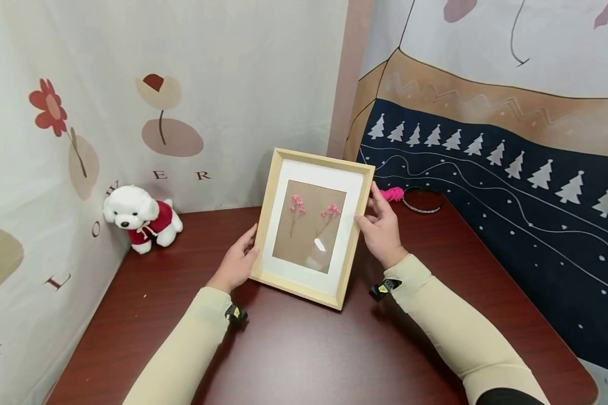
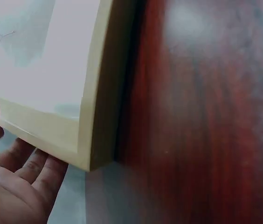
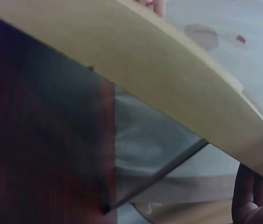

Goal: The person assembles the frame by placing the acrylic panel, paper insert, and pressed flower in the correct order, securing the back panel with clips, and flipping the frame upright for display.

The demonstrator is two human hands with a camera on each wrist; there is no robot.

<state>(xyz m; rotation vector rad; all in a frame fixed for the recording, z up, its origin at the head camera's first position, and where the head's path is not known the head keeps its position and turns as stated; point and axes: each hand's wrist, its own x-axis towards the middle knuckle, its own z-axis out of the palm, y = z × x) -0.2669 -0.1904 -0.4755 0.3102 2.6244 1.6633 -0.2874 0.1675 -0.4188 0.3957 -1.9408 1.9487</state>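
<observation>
A light wooden picture frame (image 1: 311, 228) leans back, tilted, over the dark red table. Behind its glass, two pink flower sprigs lie on a brown panel with a white mat around it. My left hand (image 1: 236, 260) grips the frame's lower left side, thumb at the front; in the left wrist view its fingers (image 2: 47, 179) curl behind the edge. The right hand (image 1: 381, 228) holds the upper right side. A thin stand leg (image 3: 162, 173) juts from the frame's back in the right wrist view, its far end at the tabletop.
On the table's back left corner sits a white toy dog (image 1: 149, 216) in a red top. Beyond my right hand lie a bright pink item (image 1: 392, 194) and a thin dark hoop (image 1: 428, 210). Printed cloth curtains (image 1: 248, 84) line the back and right.
</observation>
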